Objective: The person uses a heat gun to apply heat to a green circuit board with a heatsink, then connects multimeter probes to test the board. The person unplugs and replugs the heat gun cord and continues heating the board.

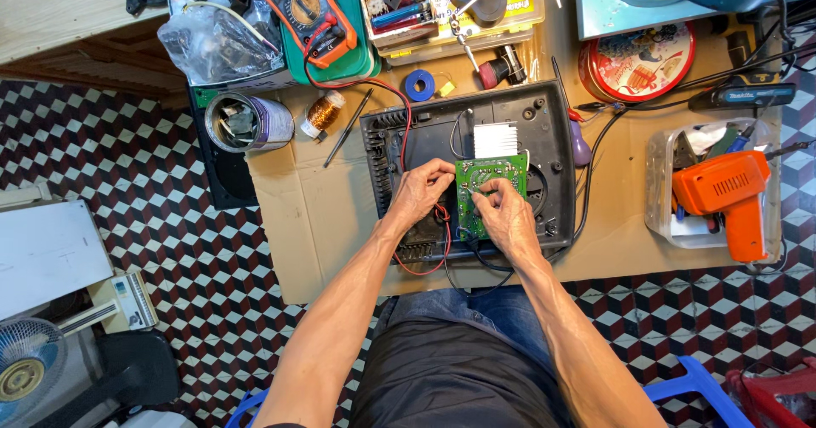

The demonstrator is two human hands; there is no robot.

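Note:
A green circuit board (489,177) stands tilted inside an opened black plastic appliance casing (548,130) on a sheet of brown cardboard. My right hand (510,220) grips the board's lower edge. My left hand (421,192) pinches a thin probe tip against the board's left edge, with red and black leads (442,254) trailing under it. A ribbed silver heat sink (495,139) sits just above the board.
An orange multimeter (306,7) lies in a green tray at the back. An open tin (242,122), a copper wire spool (323,112), a parts box (399,3), a red round tin (637,62) and an orange heat tool (731,194) in a clear tub surround the casing.

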